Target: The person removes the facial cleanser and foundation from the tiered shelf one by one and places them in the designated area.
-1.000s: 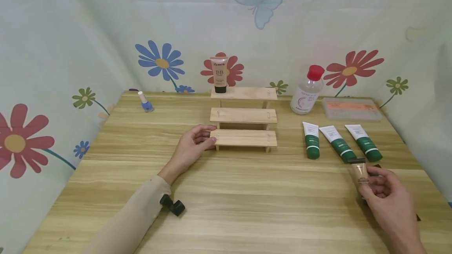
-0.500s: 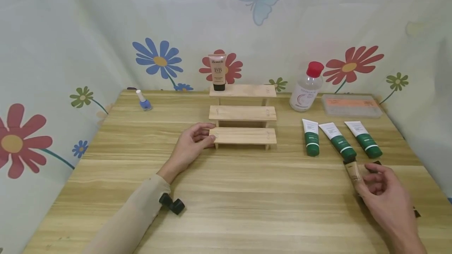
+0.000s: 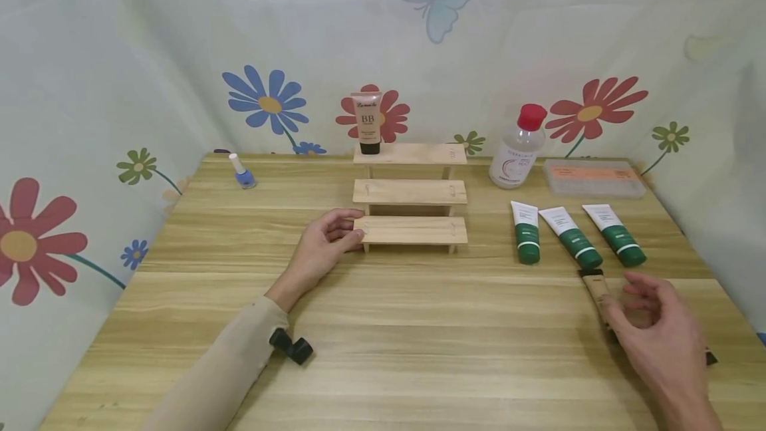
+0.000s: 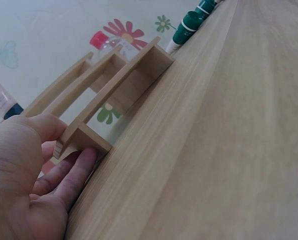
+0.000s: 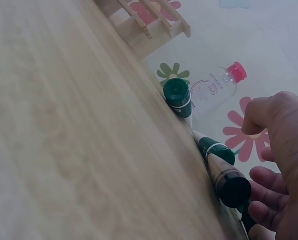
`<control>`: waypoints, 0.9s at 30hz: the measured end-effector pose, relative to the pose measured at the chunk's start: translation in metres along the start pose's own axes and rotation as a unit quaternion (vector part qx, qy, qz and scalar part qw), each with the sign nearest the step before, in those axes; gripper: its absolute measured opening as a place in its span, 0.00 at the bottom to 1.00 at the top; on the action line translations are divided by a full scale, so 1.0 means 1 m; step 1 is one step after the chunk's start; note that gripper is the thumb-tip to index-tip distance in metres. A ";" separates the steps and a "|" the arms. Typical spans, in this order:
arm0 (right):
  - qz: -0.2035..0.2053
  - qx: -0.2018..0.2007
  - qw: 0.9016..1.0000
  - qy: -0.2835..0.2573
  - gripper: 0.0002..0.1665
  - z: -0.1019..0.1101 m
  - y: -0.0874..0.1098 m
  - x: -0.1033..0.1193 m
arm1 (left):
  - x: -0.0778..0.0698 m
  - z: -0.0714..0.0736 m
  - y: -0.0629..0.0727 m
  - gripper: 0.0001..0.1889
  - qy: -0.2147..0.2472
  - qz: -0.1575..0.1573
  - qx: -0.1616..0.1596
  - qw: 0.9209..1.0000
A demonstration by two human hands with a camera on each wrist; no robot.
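Observation:
My left hand (image 3: 320, 248) grips the left end of the lowest step of a three-tier wooden display stand (image 3: 413, 230); in the left wrist view thumb and fingers close round that end. A BB cream tube (image 3: 368, 122) stands upright on the top tier, at its left. At the right, a beige tube with a black cap (image 3: 596, 288) lies on the table, partly hidden by my right hand (image 3: 661, 331). That hand hovers with thumb and fingers apart, holding nothing; the right wrist view shows the black cap (image 5: 233, 190) near the fingers. A dark tip (image 3: 710, 356) shows beyond the hand.
Behind the right hand lie three green-and-white tubes (image 3: 525, 235). A clear bottle with a red cap (image 3: 516, 151) and a flat transparent box (image 3: 595, 179) stand farther back. A blue nail polish bottle (image 3: 242, 173) is at the back left. Patterned cloth (image 3: 179, 32) surrounds the table.
My right hand has laid the beige tube down beside the green tubes and let go, its fingers spreading apart. The left hand keeps its grip on the stand.

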State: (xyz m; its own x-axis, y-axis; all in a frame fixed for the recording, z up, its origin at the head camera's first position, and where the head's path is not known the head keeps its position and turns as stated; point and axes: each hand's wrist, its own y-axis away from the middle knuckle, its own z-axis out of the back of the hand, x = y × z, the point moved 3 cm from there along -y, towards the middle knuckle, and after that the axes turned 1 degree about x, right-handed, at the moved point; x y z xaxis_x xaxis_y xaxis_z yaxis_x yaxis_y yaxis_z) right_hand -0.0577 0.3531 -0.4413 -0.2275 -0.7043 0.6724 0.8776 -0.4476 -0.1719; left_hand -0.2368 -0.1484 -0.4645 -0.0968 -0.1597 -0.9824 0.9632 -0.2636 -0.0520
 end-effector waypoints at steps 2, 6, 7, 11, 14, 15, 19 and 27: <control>0.002 0.000 1.000 -0.012 0.37 0.001 -0.002 0.003 | 0.000 0.000 0.000 0.19 0.001 0.000 0.000 1.000; 0.007 0.000 0.999 -0.048 0.39 0.002 -0.009 0.011 | -0.001 0.001 0.000 0.19 0.003 -0.001 0.000 1.000; 0.012 0.001 0.998 -0.059 0.39 0.002 -0.011 0.013 | -0.001 0.001 0.000 0.19 0.004 -0.002 0.000 1.000; 0.028 0.005 0.995 -0.097 0.40 0.005 -0.019 0.025 | -0.002 0.001 0.000 0.19 0.008 -0.003 0.003 1.000; 0.042 0.000 0.993 -0.112 0.41 0.006 -0.026 0.039 | -0.002 0.001 0.000 0.19 0.008 -0.004 0.003 1.000; 0.045 -0.002 0.992 -0.119 0.41 0.006 -0.029 0.045 | -0.002 0.001 0.000 0.19 0.003 -0.004 0.002 1.000; 0.068 -0.012 0.985 -0.158 0.41 0.003 -0.043 0.070 | -0.002 0.002 0.001 0.19 -0.010 -0.003 0.001 1.000; 0.153 -0.009 0.958 -0.243 0.41 -0.010 -0.069 0.128 | 0.000 0.003 0.001 0.20 -0.028 0.004 -0.002 1.000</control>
State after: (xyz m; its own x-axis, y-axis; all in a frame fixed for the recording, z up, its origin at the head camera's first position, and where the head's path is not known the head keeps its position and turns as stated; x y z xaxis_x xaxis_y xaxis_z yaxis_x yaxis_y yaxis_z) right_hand -0.1514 0.2883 -0.3509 0.2659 -0.4667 0.8435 0.8638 -0.2731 -0.4234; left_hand -0.2367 -0.1511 -0.4635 -0.1038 -0.2154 -0.9710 0.9649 -0.2588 -0.0457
